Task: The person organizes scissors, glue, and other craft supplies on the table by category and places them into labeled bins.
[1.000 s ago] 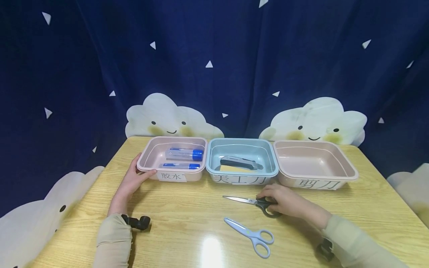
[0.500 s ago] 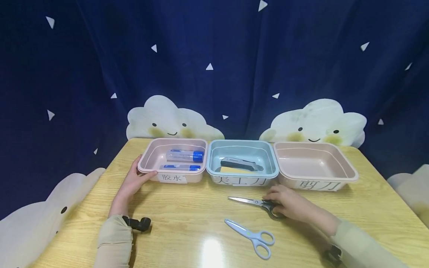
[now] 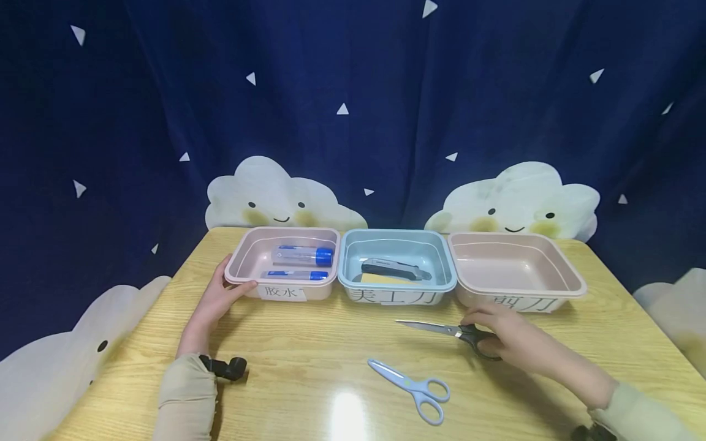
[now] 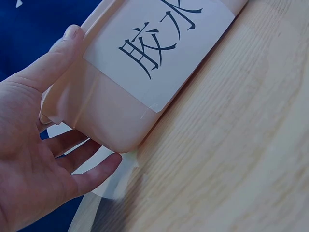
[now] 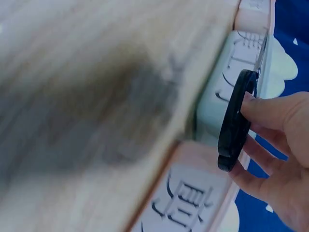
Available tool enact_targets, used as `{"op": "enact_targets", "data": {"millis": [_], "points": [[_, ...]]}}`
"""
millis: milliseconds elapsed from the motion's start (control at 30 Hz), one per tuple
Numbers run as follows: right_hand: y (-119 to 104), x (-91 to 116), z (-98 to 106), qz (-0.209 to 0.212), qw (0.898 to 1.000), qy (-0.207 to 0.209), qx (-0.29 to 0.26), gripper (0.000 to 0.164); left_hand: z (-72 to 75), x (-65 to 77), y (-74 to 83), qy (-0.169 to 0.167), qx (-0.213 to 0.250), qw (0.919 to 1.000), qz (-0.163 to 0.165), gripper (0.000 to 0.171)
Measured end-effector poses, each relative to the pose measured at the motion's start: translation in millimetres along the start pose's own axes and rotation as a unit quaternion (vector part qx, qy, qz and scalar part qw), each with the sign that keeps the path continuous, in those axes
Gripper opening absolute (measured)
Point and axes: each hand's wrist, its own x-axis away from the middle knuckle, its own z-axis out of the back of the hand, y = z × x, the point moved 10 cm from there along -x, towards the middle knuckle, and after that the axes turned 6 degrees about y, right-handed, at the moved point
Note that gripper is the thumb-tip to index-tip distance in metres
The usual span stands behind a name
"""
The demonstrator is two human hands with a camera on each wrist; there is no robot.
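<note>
My left hand point(image 3: 216, 297) holds the corner of the left pink bin point(image 3: 318, 291), thumb at the front rim and fingers round its side; the left wrist view shows the bin's label point(image 4: 159, 53) close up. My right hand point(image 3: 521, 340) grips black-handled scissors point(image 3: 473, 335) by the finger loops, raised off the table in front of the right pink bin point(image 3: 469, 299). Their blades point left. In the right wrist view, thumb and fingers pinch the black handle point(image 5: 235, 121). Light-blue scissors point(image 3: 410, 386) lie on the table nearer the front.
In the left bin lie two blue-capped glue tubes point(image 3: 302, 255). The blue middle bin point(image 3: 353, 245) contains a dark utility knife point(image 3: 394, 268) and a yellow piece point(image 3: 383, 279). All three bins stand side by side along the back of the wooden table point(image 3: 287, 355), before a navy curtain point(image 3: 386, 73).
My right hand has moved right with the black-handled scissors, which have come up off the table. My left hand stays at the left bin.
</note>
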Motion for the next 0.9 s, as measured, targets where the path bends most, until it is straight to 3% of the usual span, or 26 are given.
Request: {"op": "enact_targets", "data": {"millis": [200, 333, 733, 900], "points": [[13, 0, 22, -0.005, 0.999, 0.022, 0.025, 0.047, -0.1, 0.3, -0.5, 0.0, -0.001, 1.0, -0.001, 0.093], [20, -1, 35, 0.015, 0.997, 0.045, 0.054, 0.052, -0.1, 0.6, -0.9, 0.001, -0.005, 1.0, 0.001, 0.094], [39, -11, 57, 0.071, 0.99, 0.09, 0.08, 0.056, 1.5, 0.5, 0.0, 0.004, -0.008, 1.0, 0.0, 0.093], [54, -16, 65, 0.069, 0.989, 0.092, 0.091, 0.054, 0.8, 0.9, 1.1, 0.001, -0.006, 1.0, -0.001, 0.093]]}}
